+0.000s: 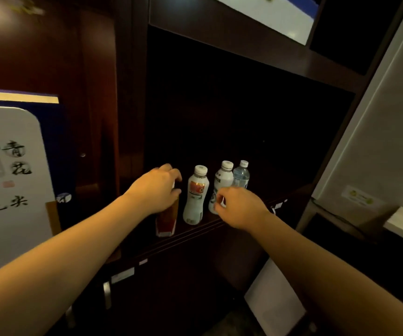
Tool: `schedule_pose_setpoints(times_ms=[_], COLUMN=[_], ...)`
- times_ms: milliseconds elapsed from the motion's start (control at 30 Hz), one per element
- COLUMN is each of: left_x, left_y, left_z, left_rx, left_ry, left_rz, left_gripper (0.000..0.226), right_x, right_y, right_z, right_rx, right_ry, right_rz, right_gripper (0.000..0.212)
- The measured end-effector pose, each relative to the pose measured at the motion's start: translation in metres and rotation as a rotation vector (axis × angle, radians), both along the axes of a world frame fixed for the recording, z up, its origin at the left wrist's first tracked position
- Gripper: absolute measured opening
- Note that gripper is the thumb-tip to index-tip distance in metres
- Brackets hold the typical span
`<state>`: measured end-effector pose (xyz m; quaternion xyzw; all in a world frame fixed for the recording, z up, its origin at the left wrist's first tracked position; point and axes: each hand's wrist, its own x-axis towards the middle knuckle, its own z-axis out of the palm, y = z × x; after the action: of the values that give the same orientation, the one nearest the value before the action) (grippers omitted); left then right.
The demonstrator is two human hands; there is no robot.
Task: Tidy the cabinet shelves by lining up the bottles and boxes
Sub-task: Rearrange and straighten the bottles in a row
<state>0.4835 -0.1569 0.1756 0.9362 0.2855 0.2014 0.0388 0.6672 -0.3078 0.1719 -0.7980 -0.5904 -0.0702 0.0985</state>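
Observation:
Several bottles stand in a row on a dark cabinet shelf (pixel 241 214). My left hand (pixel 155 190) is wrapped over the top of a brown tea bottle (pixel 167 220) with a red-and-white label at the row's left end. To its right stands a white bottle with an orange label (pixel 195 195). My right hand (pixel 239 207) is in front of a second white bottle (pixel 223 181), fingers curled near its lower body; whether it grips the bottle is unclear. A clear water bottle (pixel 241 174) stands behind at the right end.
A tall white box with black calligraphy (pixel 9 185) stands in the compartment to the left, with a dark blue box (pixel 60 146) behind it. A white and blue box (pixel 275 15) lies on the shelf above. A pale wall panel (pixel 377 141) rises at the right.

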Motion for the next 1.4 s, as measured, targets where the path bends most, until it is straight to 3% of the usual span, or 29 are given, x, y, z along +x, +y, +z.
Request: schedule_pose_setpoints(times_ms=[267, 433, 533, 767, 1133, 1400], left_x=[0.048, 0.052, 0.05, 0.049, 0.056, 0.067], left_y=[0.033, 0.048, 0.051, 0.047, 0.047, 0.048], left_z=[0.026, 0.039, 0.037, 0.028, 0.013, 0.005], left_rx=[0.03, -0.127, -0.212, -0.199, -0.156, -0.088], left_ry=[0.333, 0.4, 0.391, 0.381, 0.296, 0.267], left_rz=[0.031, 0.075, 0.1, 0.214, 0.401, 0.503], left_gripper=[0.044, 0.045, 0.037, 0.038, 0.034, 0.035], right_x=[0.036, 0.052, 0.061, 0.082, 0.095, 0.085], right_y=[0.084, 0.124, 0.137, 0.152, 0.158, 0.161], right_z=[0.031, 0.046, 0.049, 0.05, 0.038, 0.041], right_rx=[0.001, -0.128, -0.23, -0.278, -0.141, -0.154], right_ry=[-0.001, -0.039, -0.058, -0.032, -0.048, -0.139], right_rz=[0.129, 0.227, 0.299, 0.467, 0.561, 0.585], right_gripper=[0.038, 0.052, 0.044, 0.037, 0.038, 0.034])
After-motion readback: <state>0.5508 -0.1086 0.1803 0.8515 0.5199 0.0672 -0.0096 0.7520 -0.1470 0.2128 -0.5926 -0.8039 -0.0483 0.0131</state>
